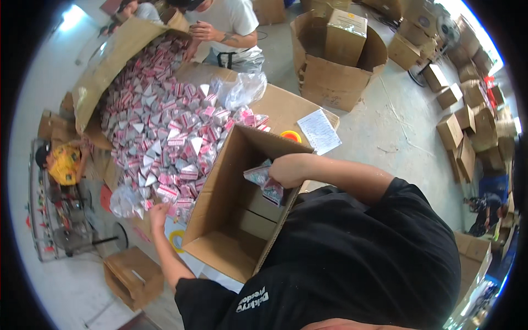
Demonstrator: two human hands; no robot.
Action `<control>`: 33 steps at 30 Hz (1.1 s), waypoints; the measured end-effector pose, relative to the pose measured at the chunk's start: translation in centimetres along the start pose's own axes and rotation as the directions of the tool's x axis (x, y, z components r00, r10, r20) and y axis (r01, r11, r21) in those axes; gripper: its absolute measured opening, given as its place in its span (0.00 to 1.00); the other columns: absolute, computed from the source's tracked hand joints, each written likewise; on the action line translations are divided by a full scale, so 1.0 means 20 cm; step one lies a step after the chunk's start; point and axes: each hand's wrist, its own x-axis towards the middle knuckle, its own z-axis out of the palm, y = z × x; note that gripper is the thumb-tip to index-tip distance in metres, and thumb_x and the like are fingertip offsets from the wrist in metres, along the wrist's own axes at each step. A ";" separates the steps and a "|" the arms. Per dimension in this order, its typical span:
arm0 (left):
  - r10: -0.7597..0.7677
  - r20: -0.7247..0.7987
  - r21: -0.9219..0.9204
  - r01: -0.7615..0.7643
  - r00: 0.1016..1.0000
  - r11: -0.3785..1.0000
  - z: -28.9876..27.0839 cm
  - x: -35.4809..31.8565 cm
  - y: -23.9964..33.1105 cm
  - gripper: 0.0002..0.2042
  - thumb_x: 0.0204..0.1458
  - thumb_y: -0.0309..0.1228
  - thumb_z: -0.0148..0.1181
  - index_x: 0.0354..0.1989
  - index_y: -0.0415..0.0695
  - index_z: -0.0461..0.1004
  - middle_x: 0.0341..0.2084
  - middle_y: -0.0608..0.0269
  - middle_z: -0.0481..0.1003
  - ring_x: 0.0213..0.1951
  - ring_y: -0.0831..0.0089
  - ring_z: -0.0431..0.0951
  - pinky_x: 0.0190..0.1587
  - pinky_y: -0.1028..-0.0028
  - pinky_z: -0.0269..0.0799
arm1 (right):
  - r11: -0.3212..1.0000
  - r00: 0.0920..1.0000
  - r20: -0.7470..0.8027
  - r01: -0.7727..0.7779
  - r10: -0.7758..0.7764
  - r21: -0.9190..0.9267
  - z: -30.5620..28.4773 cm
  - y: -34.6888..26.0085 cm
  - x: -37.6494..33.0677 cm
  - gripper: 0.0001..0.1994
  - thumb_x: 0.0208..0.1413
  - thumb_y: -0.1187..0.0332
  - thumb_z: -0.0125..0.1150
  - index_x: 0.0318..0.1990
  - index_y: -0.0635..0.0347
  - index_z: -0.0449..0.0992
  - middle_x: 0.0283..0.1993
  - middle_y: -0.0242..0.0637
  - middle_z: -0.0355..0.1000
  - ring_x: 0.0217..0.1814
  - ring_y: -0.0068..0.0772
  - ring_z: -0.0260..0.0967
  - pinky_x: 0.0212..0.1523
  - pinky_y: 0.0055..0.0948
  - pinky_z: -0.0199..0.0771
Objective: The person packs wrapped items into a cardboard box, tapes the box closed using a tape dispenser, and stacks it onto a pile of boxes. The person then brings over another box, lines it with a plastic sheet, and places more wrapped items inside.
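An open cardboard carton (217, 206) stands tilted in front of me, with bare cardboard showing at its bottom. My right hand (290, 169) reaches over its right wall and is closed on small clear packets (272, 192) with pink-and-white labels, held inside the carton. To the left, a large heap of similar pink-and-white packets (165, 132) spreads over the table. At the heap's near edge my left hand (159, 213) has its fingers curled against a small packet (147, 204), apparently pinching it.
Yellow tape (177, 241) lies left of the carton; an orange-yellow roll (290, 136) and a written sheet (319, 132) lie beyond it. A person in white (234, 22) works across the heap. A big open carton (335, 88) stands on the floor, with stacked boxes (473, 115) at right.
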 end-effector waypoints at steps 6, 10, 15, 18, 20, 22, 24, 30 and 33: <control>0.050 -0.161 -0.240 -0.088 0.986 0.967 -0.39 -0.43 0.31 0.05 0.57 0.29 0.61 0.33 0.40 0.75 0.26 0.70 0.74 0.27 0.82 0.69 0.32 0.79 0.66 | 0.999 0.999 -0.017 -0.032 0.032 -0.033 0.09 -0.04 0.08 0.10 0.47 0.71 0.57 0.31 0.67 0.82 0.35 0.53 0.78 0.39 0.54 0.77 0.42 0.46 0.77; 0.269 -0.312 -0.183 -0.336 0.911 0.924 -0.64 -0.68 0.66 0.04 0.60 0.28 0.58 0.36 0.41 0.75 0.28 0.72 0.73 0.31 0.83 0.70 0.34 0.80 0.66 | 0.996 0.997 -0.075 0.012 -0.006 0.086 0.07 -0.01 0.06 0.17 0.56 0.60 0.55 0.37 0.68 0.79 0.36 0.57 0.77 0.42 0.57 0.75 0.47 0.50 0.74; 0.378 -0.535 -0.134 -0.518 0.755 0.845 -0.94 -1.02 1.15 0.06 0.57 0.29 0.64 0.39 0.42 0.76 0.31 0.72 0.75 0.33 0.83 0.74 0.37 0.82 0.68 | 0.995 0.992 -0.119 0.051 -0.040 0.083 0.08 -0.02 0.05 0.16 0.55 0.62 0.53 0.38 0.67 0.79 0.38 0.56 0.77 0.43 0.56 0.75 0.48 0.47 0.74; 0.446 -0.582 -0.161 -0.634 0.680 0.756 -1.21 -1.20 1.32 0.09 0.60 0.28 0.59 0.46 0.39 0.74 0.41 0.64 0.76 0.42 0.76 0.77 0.47 0.75 0.74 | 0.994 0.992 -0.095 0.088 -0.082 0.065 0.06 -0.03 0.08 0.15 0.54 0.64 0.51 0.34 0.68 0.80 0.38 0.55 0.77 0.41 0.55 0.76 0.45 0.46 0.75; 0.470 -0.590 -0.189 -0.678 0.657 0.710 -1.33 -1.30 1.46 0.12 0.62 0.28 0.56 0.52 0.37 0.72 0.45 0.61 0.76 0.46 0.74 0.77 0.53 0.72 0.73 | 0.993 0.984 -0.159 0.096 -0.085 0.065 0.09 -0.02 0.07 0.15 0.53 0.64 0.52 0.35 0.69 0.80 0.37 0.56 0.77 0.40 0.56 0.76 0.44 0.47 0.75; 0.514 -0.568 -0.183 -0.707 0.643 0.683 -1.48 -1.42 1.52 0.16 0.63 0.29 0.55 0.57 0.35 0.70 0.49 0.60 0.74 0.50 0.73 0.75 0.57 0.69 0.70 | 0.988 0.980 -0.140 0.149 -0.143 0.037 0.09 -0.01 0.07 0.15 0.54 0.64 0.52 0.36 0.69 0.79 0.36 0.56 0.77 0.40 0.56 0.76 0.44 0.47 0.75; 0.538 -0.542 -0.194 -0.719 0.646 0.668 -1.53 -1.51 1.52 0.16 0.63 0.31 0.54 0.57 0.36 0.70 0.51 0.60 0.74 0.52 0.72 0.73 0.59 0.67 0.68 | 0.990 0.986 -0.119 0.127 -0.119 0.063 0.08 -0.04 0.04 0.16 0.55 0.63 0.53 0.40 0.70 0.76 0.37 0.55 0.77 0.42 0.55 0.75 0.46 0.47 0.74; 0.460 -0.401 -0.417 -0.605 0.792 0.679 -0.91 -1.67 1.51 0.17 0.60 0.30 0.59 0.54 0.34 0.68 0.47 0.59 0.73 0.48 0.69 0.75 0.53 0.68 0.72 | 0.880 0.966 -0.103 0.259 -0.237 0.399 -0.09 -0.07 -0.04 0.19 0.60 0.65 0.56 0.53 0.71 0.71 0.40 0.51 0.77 0.44 0.43 0.77 0.48 0.38 0.75; 0.289 -0.412 -0.331 -0.437 0.864 0.836 -0.32 -1.61 1.51 0.15 0.49 0.25 0.67 0.43 0.36 0.72 0.36 0.61 0.77 0.38 0.74 0.78 0.44 0.73 0.75 | 0.568 0.924 -0.166 0.346 -0.344 0.747 -0.29 0.00 -0.11 0.15 0.62 0.69 0.55 0.53 0.70 0.71 0.40 0.43 0.78 0.43 0.30 0.77 0.47 0.29 0.75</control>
